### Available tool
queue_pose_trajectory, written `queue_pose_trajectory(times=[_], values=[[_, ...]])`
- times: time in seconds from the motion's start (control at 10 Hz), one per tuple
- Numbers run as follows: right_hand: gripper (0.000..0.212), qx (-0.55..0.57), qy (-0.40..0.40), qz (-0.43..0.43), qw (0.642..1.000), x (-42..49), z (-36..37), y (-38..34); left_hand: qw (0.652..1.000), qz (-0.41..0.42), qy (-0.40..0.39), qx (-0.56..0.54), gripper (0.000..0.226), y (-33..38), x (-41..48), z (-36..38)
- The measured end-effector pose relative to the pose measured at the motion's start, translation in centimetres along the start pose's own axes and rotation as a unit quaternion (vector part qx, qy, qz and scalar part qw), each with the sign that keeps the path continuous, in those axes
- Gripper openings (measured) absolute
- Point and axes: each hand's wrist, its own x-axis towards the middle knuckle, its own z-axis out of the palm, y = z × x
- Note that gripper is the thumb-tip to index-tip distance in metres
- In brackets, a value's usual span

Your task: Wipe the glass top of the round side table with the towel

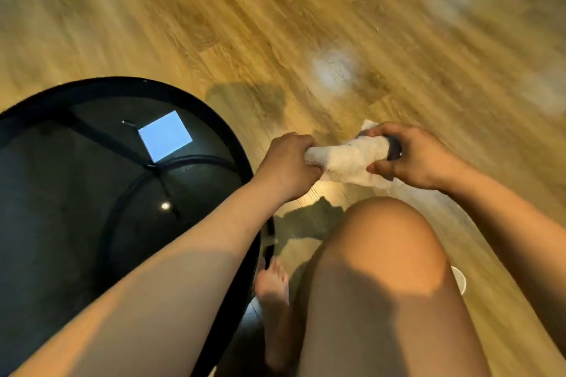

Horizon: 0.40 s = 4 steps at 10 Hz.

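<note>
Towel [346, 159], position: off the table [214, 113], just past its rim on the side away from the glass centre; held in the air over the floor [275, 9], not touching the glass top [76, 162].
Towel, long axis: runs straight outward from the table rim, one end nearest the rim, the other farthest from it; roughly level, the far end slightly higher in view.
Towel, look: white, nubby terry pile; bunched into a thick roll between the two grips; loose corners sticking out above and below the outer end; a dark patch at that end, nature unclear.
Left hand [288, 162]: beside the table rim, fingers curled into a fist round the inner end of the towel.
Right hand [419, 156]: well out from the table, fingers and thumb curled round the outer end of the towel.
Glass top: dark, round, black-rimmed; frame bars visible through it; pale square reflection [165, 136] near the middle.
Knee [386, 239]: bare, below the towel, beside the table.
Foot [272, 288]: bare, on the floor close against the table edge.
Floor: wood planks, blurred.
</note>
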Motion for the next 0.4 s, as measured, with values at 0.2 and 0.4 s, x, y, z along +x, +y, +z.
queue_pose_trajectory(times=[0.2,0.4], values=[[0.019,0.293,-0.023,0.088,0.952,1.4,3.5,4.0,0.981,-0.148,-0.088,-0.089,0.024,-1.7,2.2,3.7],[0.075,0.242,-0.117,0.307,0.913,1.5,8.6,8.0,0.971,-0.188,-0.143,0.044,0.067,-2.1,1.3,5.5]])
